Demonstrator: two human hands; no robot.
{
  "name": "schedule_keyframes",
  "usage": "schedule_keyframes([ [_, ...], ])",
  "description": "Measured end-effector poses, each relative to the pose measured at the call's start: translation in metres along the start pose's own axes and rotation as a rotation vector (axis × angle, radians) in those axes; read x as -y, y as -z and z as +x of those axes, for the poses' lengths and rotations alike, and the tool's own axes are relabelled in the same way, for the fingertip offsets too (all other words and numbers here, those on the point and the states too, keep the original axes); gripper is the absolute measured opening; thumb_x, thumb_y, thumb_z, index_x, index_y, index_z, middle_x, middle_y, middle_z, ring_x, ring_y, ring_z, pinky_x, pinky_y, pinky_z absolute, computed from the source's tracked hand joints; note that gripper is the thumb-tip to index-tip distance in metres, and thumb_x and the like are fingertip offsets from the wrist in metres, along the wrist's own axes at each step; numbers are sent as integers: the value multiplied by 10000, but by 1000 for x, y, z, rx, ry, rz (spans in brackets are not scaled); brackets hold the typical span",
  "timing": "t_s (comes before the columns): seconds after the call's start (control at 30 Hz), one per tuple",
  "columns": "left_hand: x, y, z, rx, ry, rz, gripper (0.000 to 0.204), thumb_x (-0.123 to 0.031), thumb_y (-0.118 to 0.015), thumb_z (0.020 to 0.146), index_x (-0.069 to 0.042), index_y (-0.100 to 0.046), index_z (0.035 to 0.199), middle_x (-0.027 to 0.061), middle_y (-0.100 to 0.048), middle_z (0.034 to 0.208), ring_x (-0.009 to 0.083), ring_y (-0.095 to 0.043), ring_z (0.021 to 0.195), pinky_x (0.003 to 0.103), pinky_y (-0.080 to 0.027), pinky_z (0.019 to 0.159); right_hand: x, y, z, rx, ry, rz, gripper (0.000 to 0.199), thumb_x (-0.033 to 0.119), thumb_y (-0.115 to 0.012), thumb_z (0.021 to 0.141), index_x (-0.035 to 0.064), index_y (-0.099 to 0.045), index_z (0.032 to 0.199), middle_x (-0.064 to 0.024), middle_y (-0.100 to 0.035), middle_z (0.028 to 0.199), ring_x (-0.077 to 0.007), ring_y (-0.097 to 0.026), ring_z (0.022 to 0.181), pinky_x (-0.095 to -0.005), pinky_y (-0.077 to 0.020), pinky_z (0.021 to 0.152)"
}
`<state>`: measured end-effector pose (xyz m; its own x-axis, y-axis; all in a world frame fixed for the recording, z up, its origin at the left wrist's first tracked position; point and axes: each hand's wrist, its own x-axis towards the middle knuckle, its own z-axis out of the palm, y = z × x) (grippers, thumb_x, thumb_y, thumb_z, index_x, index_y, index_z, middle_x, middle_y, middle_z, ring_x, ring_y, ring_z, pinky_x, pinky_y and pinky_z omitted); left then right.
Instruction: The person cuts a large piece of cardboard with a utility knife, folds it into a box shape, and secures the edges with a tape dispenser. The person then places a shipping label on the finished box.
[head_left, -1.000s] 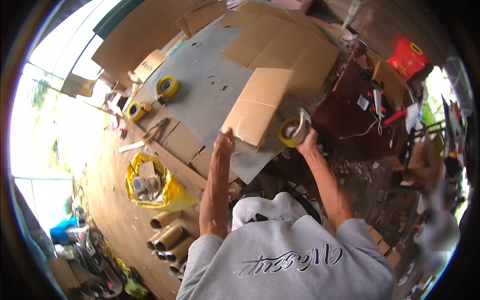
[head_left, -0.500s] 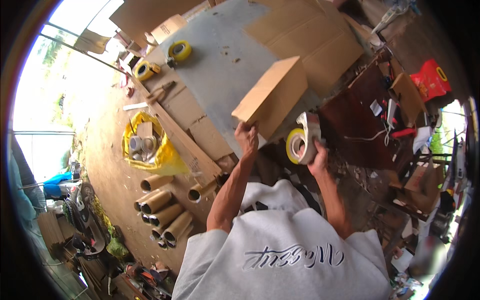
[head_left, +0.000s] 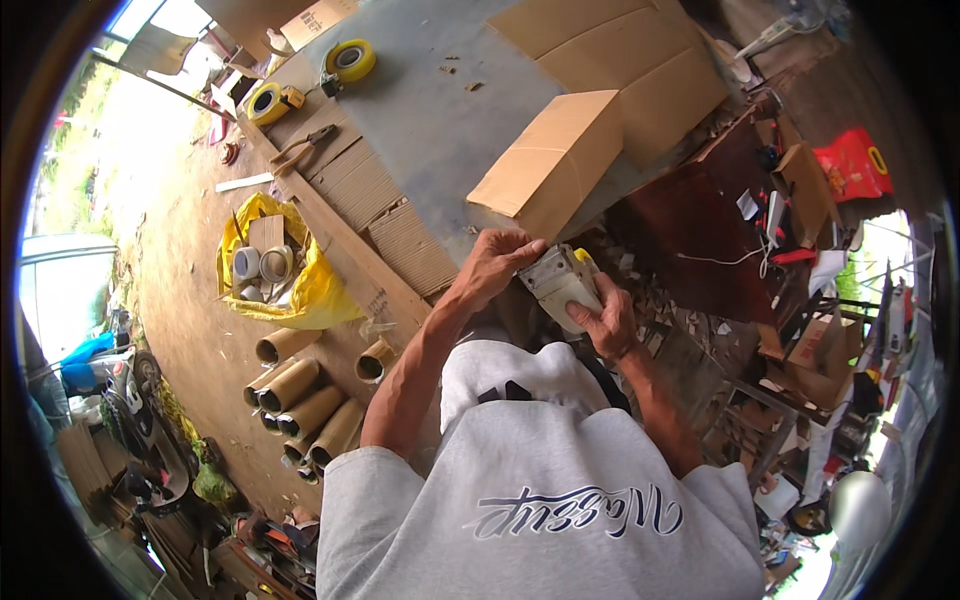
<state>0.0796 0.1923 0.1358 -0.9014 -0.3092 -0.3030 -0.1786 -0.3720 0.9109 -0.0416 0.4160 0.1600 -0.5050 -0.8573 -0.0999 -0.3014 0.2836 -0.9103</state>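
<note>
My right hand [head_left: 607, 318] is wrapped round a metal tape dispenser [head_left: 558, 282], with a bit of its yellow roll showing behind. At the dispenser's front edge, the fingers of my left hand [head_left: 497, 264] are pinched together. What lies between those fingertips is too small to make out. Just beyond both hands a closed brown cardboard box [head_left: 548, 150] rests on the grey table top [head_left: 415, 130], near its close edge. Neither hand is plainly holding the box.
Flattened cardboard [head_left: 640, 60] covers the table's far right. Yellow tape rolls [head_left: 350, 61] and pliers [head_left: 303, 147] lie at the left. A yellow bag [head_left: 325, 290] with tape rolls stands beside several cardboard tubes [head_left: 292, 385]. A dark red panel [head_left: 690, 235] is at the right.
My left hand has left the box and come to the dispenser. The dispenser has turned and moved left toward it. The box, tilted before, now lies flat on the table.
</note>
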Motion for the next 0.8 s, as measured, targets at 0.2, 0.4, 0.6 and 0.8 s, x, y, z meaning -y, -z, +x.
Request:
schedule_keyframes([
  [0.2, 24, 31, -9, -20, 118, -263, 217, -223, -757, 977, -9, -791, 971, -19, -724, 816, 64, -597, 745, 266, -494, 695, 15, -37, 4, 19, -158, 7, 597, 436, -705, 902, -37, -609, 1253, -250, -733, 1028, -405, -740, 959, -434, -570, 819],
  [0.4, 61, 102, 9, -40, 86, -93, 200, -206, -790, 948, -11, -786, 905, -29, -719, 789, 61, -599, 723, 267, -495, 678, 27, -101, 32, -20, -371, -104, 587, 492, -693, 883, -51, -646, 1103, -294, -708, 943, -452, -709, 907, -475, -544, 774],
  [0.6, 62, 162, 53, -206, -74, 201, 302, -304, -809, 931, -6, -773, 901, 22, -732, 808, 108, -615, 767, 291, -493, 752, 10, -140, 23, -103, -401, -229, 594, 501, -678, 909, -43, -618, 1142, -280, -712, 982, -468, -696, 924, -511, -533, 833],
  [0.8, 95, 171, 117, -306, -260, 173, 198, -208, -765, 969, -14, -780, 935, 7, -724, 820, 91, -606, 787, 274, -491, 746, 2, -167, 52, -191, -388, -477, 513, 485, -651, 943, -14, -544, 998, -300, -680, 790, -504, -689, 757, -560, -535, 725],
])
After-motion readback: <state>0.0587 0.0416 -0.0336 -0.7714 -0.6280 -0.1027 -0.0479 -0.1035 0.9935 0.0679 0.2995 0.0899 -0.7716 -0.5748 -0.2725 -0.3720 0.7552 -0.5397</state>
